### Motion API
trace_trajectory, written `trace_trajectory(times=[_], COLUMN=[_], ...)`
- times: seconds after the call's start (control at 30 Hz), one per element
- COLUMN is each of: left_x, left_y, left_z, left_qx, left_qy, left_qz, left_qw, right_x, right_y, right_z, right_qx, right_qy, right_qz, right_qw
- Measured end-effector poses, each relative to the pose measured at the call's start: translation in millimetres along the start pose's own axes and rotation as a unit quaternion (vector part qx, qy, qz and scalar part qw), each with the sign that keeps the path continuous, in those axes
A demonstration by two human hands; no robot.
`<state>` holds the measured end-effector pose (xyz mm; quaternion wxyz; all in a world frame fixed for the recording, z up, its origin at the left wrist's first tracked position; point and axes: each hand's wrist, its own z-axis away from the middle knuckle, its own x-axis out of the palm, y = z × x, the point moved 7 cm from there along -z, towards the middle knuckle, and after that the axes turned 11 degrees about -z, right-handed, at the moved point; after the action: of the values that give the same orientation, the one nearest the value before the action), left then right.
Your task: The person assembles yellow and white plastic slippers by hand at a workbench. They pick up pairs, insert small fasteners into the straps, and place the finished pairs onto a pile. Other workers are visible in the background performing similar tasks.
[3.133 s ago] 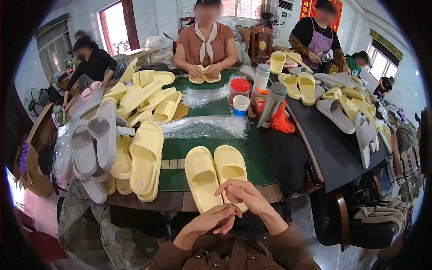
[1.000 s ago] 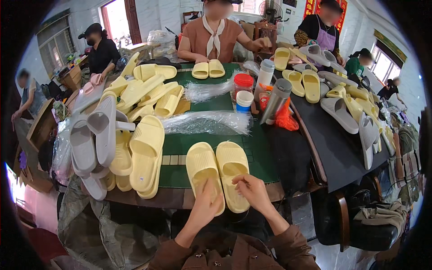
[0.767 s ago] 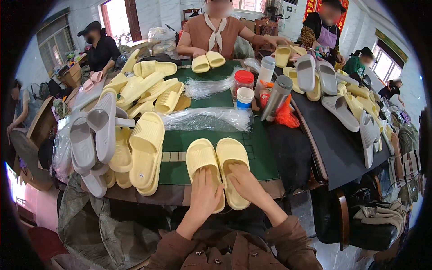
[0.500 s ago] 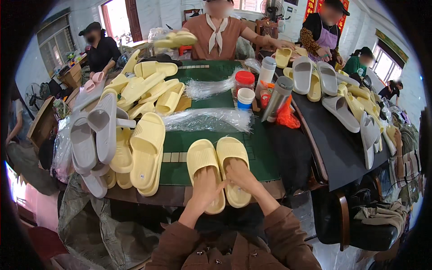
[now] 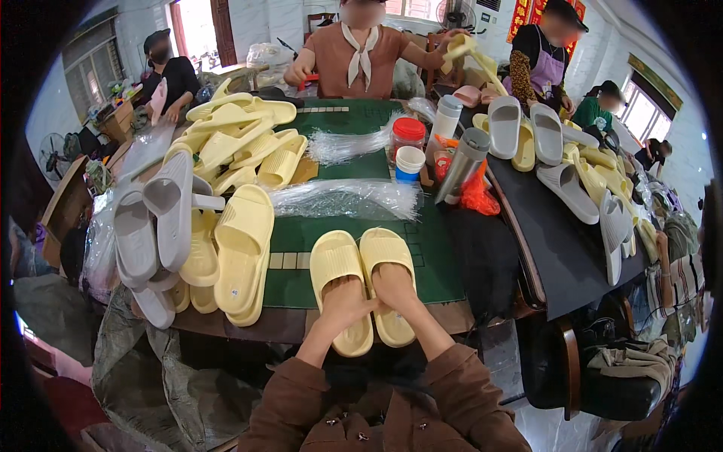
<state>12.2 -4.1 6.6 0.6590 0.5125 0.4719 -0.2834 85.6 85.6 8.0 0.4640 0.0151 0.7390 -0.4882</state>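
A pair of pale yellow slippers lies side by side at the table's front edge, toes away from me and heels past the edge. My left hand (image 5: 343, 301) reaches into the left slipper (image 5: 336, 253), fingers running under its ribbed strap. In the right slipper (image 5: 385, 247) my right hand (image 5: 394, 286) is tucked the same way. Both hands grip the slippers, thumbs close together at the inner rims; my fingertips are hidden beneath the straps. Left of them, a stacked yellow slipper (image 5: 245, 241) leans beside grey slippers (image 5: 167, 211).
A heap of yellow slippers (image 5: 226, 135) covers the table's left. Bundled clear plastic strips (image 5: 346, 200) lie on the green mat (image 5: 301, 233). A red-lidded jar (image 5: 407, 134), white cup (image 5: 410, 162) and steel flask (image 5: 463, 162) stand right. Co-workers sit across; a black table (image 5: 557, 248) holds more slippers.
My hands and the slipper pair stay nearly in place. Across the table, a co-worker's yellow slippers have moved from the left side to a raised hand on the right.
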Motion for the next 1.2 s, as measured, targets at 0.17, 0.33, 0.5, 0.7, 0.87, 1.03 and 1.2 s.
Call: trace_trajectory(times=[0.17, 0.33, 0.5, 0.7, 0.87, 1.03, 1.2], left_x=[-5, -8, -2, 0, -1, -3, 2], left_y=[0, 13, 23, 17, 11, 7, 3], left_z=[3, 20, 35, 25, 8, 3, 4], left_qx=[0.021, 0.049, 0.016, -0.031, -0.042, -0.044, -0.042], left_qy=[-0.028, 0.012, 0.096, 0.126, 0.129, 0.115, 0.15], left_qz=[0.016, -0.027, -0.049, -0.106, -0.084, -0.045, -0.044], left_qw=[0.999, 0.998, 0.994, 0.986, 0.987, 0.991, 0.987], right_x=[-2, -1, 8, 8, 5, -1, -10], right_y=[-2, 1, 7, 7, 14, 11, 3], right_z=[-2, -6, -6, -5, -6, -4, 6], right_qx=[0.031, -0.082, -0.038, -0.014, -0.049, -0.013, -0.001], right_qy=[-0.017, 0.087, 0.049, 0.045, 0.067, -0.019, -0.079], right_qz=[-0.031, -0.01, 0.014, 0.002, -0.034, -0.093, -0.238], right_qw=[0.999, 0.993, 0.998, 0.999, 0.996, 0.995, 0.968])
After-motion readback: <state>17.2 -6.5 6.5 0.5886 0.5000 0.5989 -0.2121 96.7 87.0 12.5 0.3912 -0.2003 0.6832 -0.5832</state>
